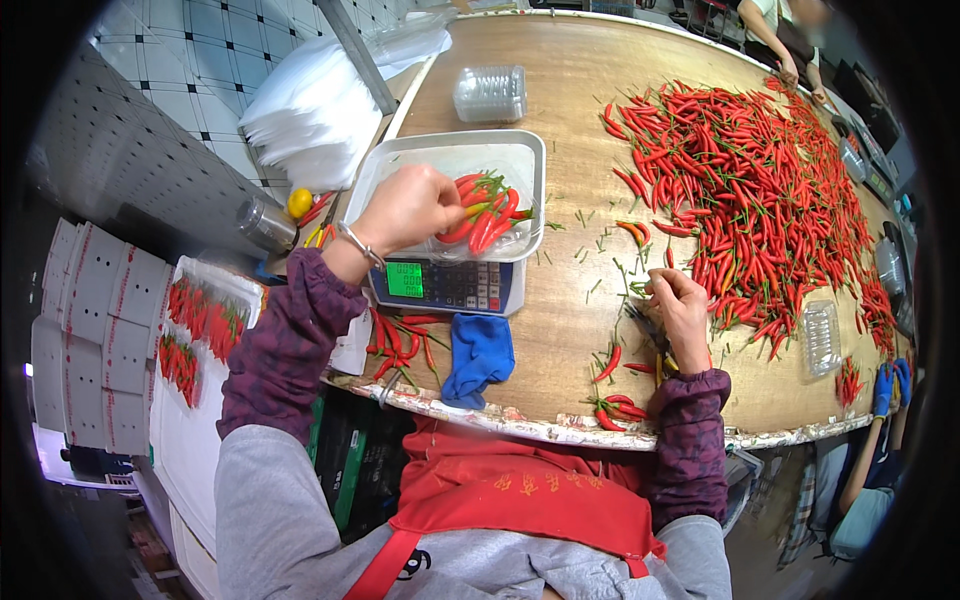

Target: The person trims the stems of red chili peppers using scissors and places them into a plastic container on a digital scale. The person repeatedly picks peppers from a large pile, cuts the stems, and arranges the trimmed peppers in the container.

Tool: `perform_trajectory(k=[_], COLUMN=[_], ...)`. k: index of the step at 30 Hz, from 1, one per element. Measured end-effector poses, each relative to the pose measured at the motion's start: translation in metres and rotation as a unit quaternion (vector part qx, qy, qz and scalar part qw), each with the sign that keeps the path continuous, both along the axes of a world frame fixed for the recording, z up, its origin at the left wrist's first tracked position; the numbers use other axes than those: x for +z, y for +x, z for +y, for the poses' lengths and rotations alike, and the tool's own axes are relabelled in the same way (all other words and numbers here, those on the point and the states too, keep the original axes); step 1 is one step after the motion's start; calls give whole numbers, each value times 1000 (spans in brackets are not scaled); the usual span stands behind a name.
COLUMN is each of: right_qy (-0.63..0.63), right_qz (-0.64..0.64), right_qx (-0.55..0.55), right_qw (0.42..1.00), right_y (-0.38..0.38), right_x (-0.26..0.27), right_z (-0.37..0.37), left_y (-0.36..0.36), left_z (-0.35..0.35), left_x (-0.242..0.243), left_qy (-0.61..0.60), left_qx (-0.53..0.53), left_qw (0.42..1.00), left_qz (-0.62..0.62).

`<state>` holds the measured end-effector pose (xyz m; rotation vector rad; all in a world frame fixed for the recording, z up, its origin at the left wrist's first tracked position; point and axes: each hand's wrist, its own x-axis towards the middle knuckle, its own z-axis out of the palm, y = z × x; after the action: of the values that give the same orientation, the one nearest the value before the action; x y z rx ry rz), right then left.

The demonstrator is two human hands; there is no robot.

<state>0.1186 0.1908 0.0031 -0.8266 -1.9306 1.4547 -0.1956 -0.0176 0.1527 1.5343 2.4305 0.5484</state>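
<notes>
My left hand (pixel 416 206) is over the tray of a digital scale (pixel 450 286), its fingertips pinching a yellow-orange chili pepper (pixel 475 211). Beneath it, several red chili peppers (pixel 487 229) lie in a clear plastic container (pixel 450 251) on the scale's white tray (pixel 534 154). My right hand (pixel 681 307) is low over the wooden table, thumb and fingers drawn together beside cut green stems (pixel 637 288). Dark-bladed scissors (pixel 646 324) with a yellow handle show beside and partly under that hand; whether it grips them or a stem is unclear.
A large heap of red chilies (pixel 750 202) covers the table's right side. Stacked clear containers (pixel 490 94) stand behind the scale; a blue cloth (pixel 478 360) lies before it. Packed chilies (pixel 202 319) rest on a white box at left. Co-workers' arms (pixel 772 41) and blue gloves (pixel 885 388) appear at right.
</notes>
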Motion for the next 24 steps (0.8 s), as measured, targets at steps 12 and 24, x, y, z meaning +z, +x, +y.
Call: perform_trajectory(k=[12,24], right_qy=[-35,0], right_qz=[-22,-47], right_qx=[-16,18], right_qw=[999,999], right_y=[0,0], right_x=[6,-9], right_z=[-3,5], left_y=[8,134], left_z=[-12,-39], left_x=[13,-61], left_qy=[88,-71], left_qx=[24,-128], left_qw=[990,978], left_qz=[105,-149])
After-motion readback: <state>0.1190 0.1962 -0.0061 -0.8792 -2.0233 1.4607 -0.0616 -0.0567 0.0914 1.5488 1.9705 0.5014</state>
